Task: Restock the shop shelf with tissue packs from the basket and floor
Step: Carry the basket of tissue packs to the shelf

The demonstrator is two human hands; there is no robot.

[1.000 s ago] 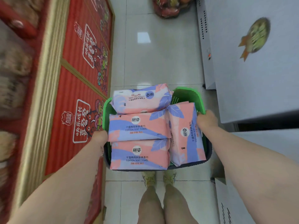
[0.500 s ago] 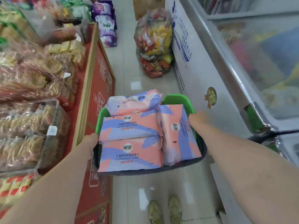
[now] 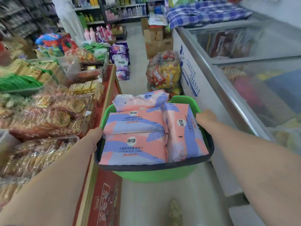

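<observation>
**Head view.** A single wide-angle camera worn on the person's head faces forward and down along a shop aisle. Both forearms enter from the lower corners. The left hand (image 3: 94, 137) and right hand (image 3: 206, 117) meet the sides of the basket (image 3: 154, 176), which is close to the lens at centre frame. A snack shelf (image 3: 48, 119) lines the left edge and a glass-topped freezer (image 3: 228, 98) the right. The floor (image 3: 146, 201) and one shoe (image 3: 175, 212) show at the bottom. The far shelves (image 3: 127, 10) at the top are distant and blurred.
</observation>
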